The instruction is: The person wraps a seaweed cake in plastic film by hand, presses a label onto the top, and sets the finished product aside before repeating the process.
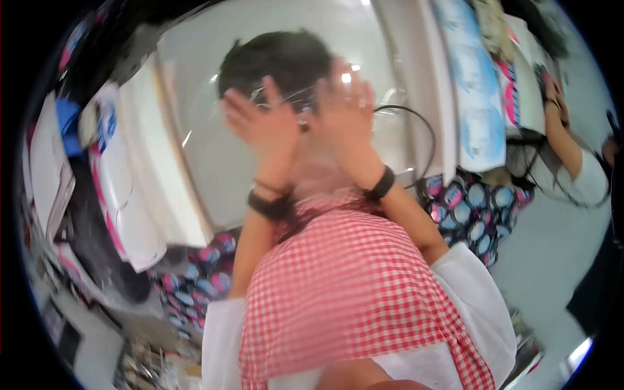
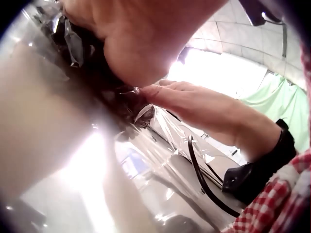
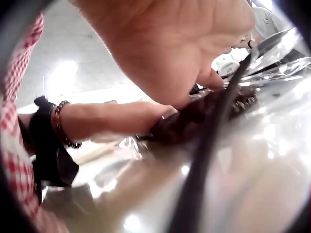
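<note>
A dark, rounded bundle point(image 1: 276, 62) in clear plastic lies on the pale, shiny table surface point(image 1: 201, 39). Both hands rest on its near side, thumbs toward each other, fingers spread and fairly straight: the left hand point(image 1: 265, 127) and the right hand point(image 1: 344, 117), both blurred. In the left wrist view the left palm point(image 2: 141, 43) is over the dark wrapped material point(image 2: 87, 53), with the right hand point(image 2: 194, 104) beside it. The right wrist view has the right palm point(image 3: 170, 48) against the bundle point(image 3: 194, 114); the left hand point(image 3: 121, 116) touches its near end.
A black cable point(image 1: 432, 130) curves right of the hands. White stacks point(image 1: 162, 156) stand at the left, blue-and-white packs point(image 1: 478, 84) at the right. Another person's arm point(image 1: 564, 140) reaches in at the far right. Patterned cloth point(image 1: 471, 211) hangs at the table's near edge.
</note>
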{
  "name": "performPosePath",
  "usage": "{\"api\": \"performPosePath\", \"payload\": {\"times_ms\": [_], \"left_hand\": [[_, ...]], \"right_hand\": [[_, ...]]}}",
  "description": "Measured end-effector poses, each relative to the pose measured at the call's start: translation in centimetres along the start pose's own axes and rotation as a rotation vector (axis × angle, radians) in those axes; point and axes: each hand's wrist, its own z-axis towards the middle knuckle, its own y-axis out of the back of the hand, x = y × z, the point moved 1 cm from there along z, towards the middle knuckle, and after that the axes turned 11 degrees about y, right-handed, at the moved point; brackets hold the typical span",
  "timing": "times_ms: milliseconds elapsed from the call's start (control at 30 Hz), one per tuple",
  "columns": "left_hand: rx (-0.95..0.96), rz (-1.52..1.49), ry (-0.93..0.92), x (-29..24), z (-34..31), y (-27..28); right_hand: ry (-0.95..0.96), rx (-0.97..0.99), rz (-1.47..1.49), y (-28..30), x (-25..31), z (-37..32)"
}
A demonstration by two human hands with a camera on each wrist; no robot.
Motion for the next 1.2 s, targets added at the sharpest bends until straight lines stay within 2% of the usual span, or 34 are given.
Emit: {"api": "performPosePath", "payload": {"times_ms": [67,100,133,200,267,333,400,433,500,600,633,667,700,733,833,933,967,1067,1100,1200], "left_hand": [[0.016,-0.025,-0.04,0.1,-0.1,0.2],[0.018,-0.024,-0.049,0.1,0.0,0.2],[0.021,-0.017,-0.062,-0.2,0.1,0.3],[0.036,0.019,-0.071,-0.1,0.0,1.0],[-0.008,0.026,-0.097,-0.2,0.0,0.9],[-0.02,0.037,-0.092,-0.2,0.0,1.1],[-0.032,0.022,-0.1,-0.2,-0.1,1.0],[-0.027,0.027,-0.099,-0.1,-0.2,1.0],[-0.033,0.05,-0.09,0.1,0.2,1.2],[-0.027,0.088,-0.082,0.7,0.2,1.5],[-0.026,0.077,-0.089,0.4,0.2,1.2],[-0.023,0.065,-0.094,0.0,0.2,1.1],[-0.022,0.053,-0.087,-0.1,0.1,1.3],[-0.026,0.04,-0.085,-0.4,0.1,1.4],[-0.013,0.056,-0.08,-0.4,0.0,1.6],[-0.039,-0.003,-0.115,-0.3,0.4,0.8],[-0.064,-0.085,-0.142,-0.4,0.6,1.2],[0.279,-0.998,0.03,-0.4,0.7,1.0],[0.347,-1.187,0.207,-0.6,0.8,1.0],[0.086,-0.567,-0.141,-0.5,1.2,1.3]], "right_hand": [[0.089,-0.134,0.261,2.5,-1.1,0.3],[0.214,-0.195,0.334,4.6,-2.0,0.2],[0.288,-0.175,0.327,7.0,-4.0,-0.3],[0.318,-0.072,0.114,12.4,-11.6,-3.0],[0.128,0.143,-0.211,18.3,-22.0,-7.7],[-0.124,0.443,-0.476,25.1,-31.1,-14.1],[-0.301,0.657,-0.627,30.0,-34.7,-18.4],[-0.274,0.631,-0.641,30.9,-34.1,-18.5],[-0.101,0.45,-0.572,28.9,-29.2,-16.1],[0.262,0.091,-0.136,18.5,-16.9,-10.4],[0.316,0.018,-0.002,14.0,-12.5,-8.5],[0.272,0.01,0.109,9.8,-8.0,-6.7],[0.13,0.076,0.233,6.7,-5.0,-5.2],[0.014,0.027,0.229,3.8,-3.3,-4.0],[-0.047,-0.062,0.155,-1.1,-0.5,0.1],[0.028,-0.141,0.337,-2.9,0.7,1.8],[0.109,-0.239,0.305,-3.1,0.7,2.1],[0.127,-0.144,0.92,-2.6,0.3,2.8],[-0.191,-0.316,1.318,-2.3,0.8,3.1],[-0.003,-0.22,0.804,-3.8,0.6,2.8]]}}
